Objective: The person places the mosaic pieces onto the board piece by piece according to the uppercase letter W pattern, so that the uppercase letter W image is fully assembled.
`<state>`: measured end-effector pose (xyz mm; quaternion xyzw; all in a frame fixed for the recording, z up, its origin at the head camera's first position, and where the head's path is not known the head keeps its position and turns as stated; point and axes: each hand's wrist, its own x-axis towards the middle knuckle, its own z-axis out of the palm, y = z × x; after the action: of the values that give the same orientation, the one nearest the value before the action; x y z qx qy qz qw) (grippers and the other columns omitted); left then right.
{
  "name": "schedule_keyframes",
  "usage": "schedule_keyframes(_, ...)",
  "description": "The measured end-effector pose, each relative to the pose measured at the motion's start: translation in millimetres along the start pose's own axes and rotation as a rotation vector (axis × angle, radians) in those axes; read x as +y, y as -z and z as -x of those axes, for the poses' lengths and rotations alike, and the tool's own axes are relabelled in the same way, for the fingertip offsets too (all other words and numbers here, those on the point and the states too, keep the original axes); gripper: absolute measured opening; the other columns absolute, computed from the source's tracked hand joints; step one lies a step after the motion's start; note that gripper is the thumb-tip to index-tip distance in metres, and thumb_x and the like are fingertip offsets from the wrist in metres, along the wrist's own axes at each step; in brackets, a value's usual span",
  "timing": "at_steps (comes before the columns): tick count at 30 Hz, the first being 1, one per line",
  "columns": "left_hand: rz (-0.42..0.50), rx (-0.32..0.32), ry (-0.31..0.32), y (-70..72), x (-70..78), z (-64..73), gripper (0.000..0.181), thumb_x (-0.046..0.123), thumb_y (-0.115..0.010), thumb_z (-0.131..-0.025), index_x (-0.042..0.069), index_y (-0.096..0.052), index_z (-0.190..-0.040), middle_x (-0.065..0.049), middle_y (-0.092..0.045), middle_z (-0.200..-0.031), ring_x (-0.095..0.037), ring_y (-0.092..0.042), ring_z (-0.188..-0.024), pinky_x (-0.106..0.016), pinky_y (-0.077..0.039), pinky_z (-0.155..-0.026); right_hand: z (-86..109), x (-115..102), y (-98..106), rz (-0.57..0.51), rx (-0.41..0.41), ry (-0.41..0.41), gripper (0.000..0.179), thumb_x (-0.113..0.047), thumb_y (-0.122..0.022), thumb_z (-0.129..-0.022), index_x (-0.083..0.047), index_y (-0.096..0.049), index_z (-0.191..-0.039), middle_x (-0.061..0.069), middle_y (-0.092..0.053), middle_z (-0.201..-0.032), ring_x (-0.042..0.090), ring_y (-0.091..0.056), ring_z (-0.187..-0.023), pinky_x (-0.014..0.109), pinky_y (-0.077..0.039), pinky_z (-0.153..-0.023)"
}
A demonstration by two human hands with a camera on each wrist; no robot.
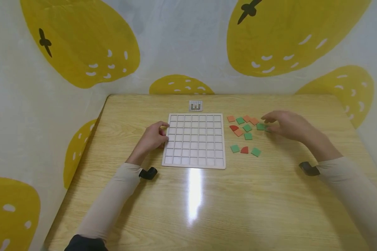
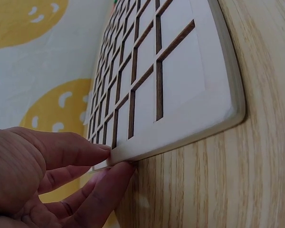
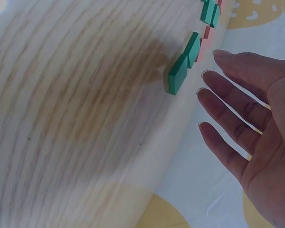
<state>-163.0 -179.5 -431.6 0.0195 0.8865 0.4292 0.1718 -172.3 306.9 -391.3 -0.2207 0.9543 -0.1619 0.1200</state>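
Observation:
A pale square grid board (image 1: 195, 141) with recessed cells lies flat on the table. At its left edge, my left hand (image 1: 152, 135) grips the rim; the left wrist view shows the fingertips (image 2: 104, 147) against the frame (image 2: 173, 136). Off to the right, my right hand (image 1: 287, 124) hovers by a pair of green square tiles (image 1: 260, 127), one partly covered by it. Its fingers are spread and relaxed, with nothing held, in the right wrist view. Several orange tiles (image 1: 231, 119), green tiles (image 1: 235, 148) and red quarter-round tiles (image 1: 244, 150) lie loose beside the board.
Behind the board lies a small card (image 1: 196, 105) with a dark pattern on a grid. The wooden table (image 1: 238, 205) reaches back to a wall covering (image 1: 182, 42) printed with large yellow fruit.

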Motion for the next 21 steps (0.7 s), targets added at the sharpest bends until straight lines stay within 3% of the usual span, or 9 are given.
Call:
schedule_keyframes(13, -0.005, 0.012, 0.022, -1.3, 0.5, -1.9, 0.052, -0.004, -0.068, -0.089, 0.007, -0.054, -0.138, -0.014, -0.056, -0.093, -0.019, -0.056, -0.062, -0.029, -0.055, -0.056, -7.2, 4, -12, 0.067, 0.018, 0.034, 0.037, -0.008, -0.075, -0.088, 0.004, -0.067, -0.123, 0.023, -0.067, -0.119, 0.045, -0.062, -0.113, 0.061, -0.049, -0.094)
schedule_keyframes(21, -0.005, 0.007, 0.016, -0.9, 0.6, -0.9, 0.051, -0.003, -0.068, -0.089, 0.007, -0.054, -0.137, -0.014, -0.056, -0.093, -0.019, -0.055, -0.063, -0.028, -0.055, -0.056, -10.8, 9, -24, 0.093, 0.064, 0.032, 0.031, -0.010, -0.076, -0.088, -0.005, -0.072, -0.118, 0.015, -0.068, -0.116, 0.039, -0.063, -0.112, 0.059, -0.051, -0.091)
